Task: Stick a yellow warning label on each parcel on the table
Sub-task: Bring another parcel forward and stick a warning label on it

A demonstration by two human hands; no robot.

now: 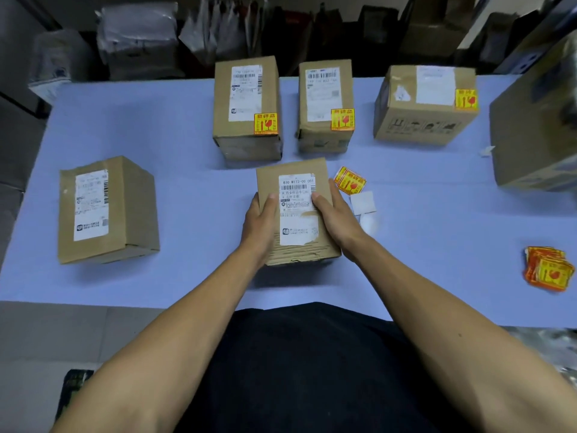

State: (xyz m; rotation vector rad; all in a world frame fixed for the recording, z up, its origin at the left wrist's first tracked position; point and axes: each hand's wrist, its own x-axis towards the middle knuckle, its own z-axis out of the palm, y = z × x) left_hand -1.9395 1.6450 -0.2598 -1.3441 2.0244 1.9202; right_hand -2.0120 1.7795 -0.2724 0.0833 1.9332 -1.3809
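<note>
While no yellow label is yet borne, the middle parcel [296, 210] is clamped between left hand [260, 218] and right hand [335, 214]. It is probably being squared on the surface [187, 145], with loose labels [349, 180] just beside it.

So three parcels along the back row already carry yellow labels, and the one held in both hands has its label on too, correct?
Not quite. The head view shows the held parcel, gripped by the left hand and right hand, carrying only a white shipping label, no yellow one. The three back-row parcels do carry yellow labels, as you said.
</note>
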